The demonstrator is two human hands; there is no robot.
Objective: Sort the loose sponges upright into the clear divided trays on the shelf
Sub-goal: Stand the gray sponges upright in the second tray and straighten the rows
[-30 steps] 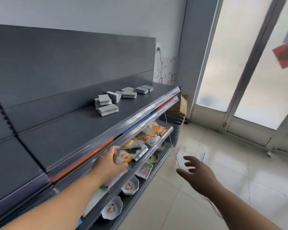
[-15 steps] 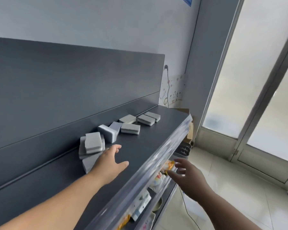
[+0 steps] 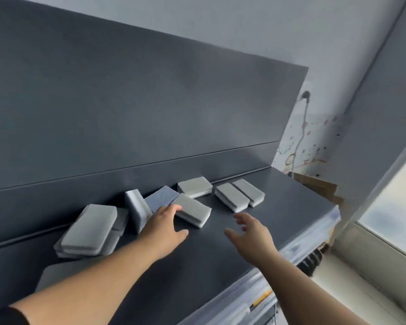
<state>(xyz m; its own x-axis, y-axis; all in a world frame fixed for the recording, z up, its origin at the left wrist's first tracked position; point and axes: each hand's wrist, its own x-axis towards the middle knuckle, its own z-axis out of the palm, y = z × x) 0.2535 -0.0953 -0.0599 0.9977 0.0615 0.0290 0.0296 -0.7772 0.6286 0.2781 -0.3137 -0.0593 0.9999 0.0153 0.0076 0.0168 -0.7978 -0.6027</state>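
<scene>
Several grey sponges lie loose on the dark top shelf [image 3: 279, 221]. A stack of them [image 3: 89, 231] leans at the left, one sponge [image 3: 137, 209] stands on edge, and a pair [image 3: 239, 195] lies flat further right. My left hand [image 3: 164, 227] reaches over the shelf, its fingertips touching the near end of a flat sponge [image 3: 193, 213]. Open and holding nothing, my right hand [image 3: 249, 233] hovers above the shelf just right of that sponge. No clear divided tray shows in this view.
The shelf's tall dark back panel [image 3: 150, 102] rises behind the sponges. A clear strip [image 3: 309, 245] runs along the shelf's front edge, with lower shelves below it. A white wall with a cable [image 3: 300, 132] and a glass door [image 3: 389, 221] stand at the right.
The view has risen from the lower shelves to the top shelf. Both hands moved up and forward, the left one reaching from the shelf edge to the flat sponge, the right one over the shelf.
</scene>
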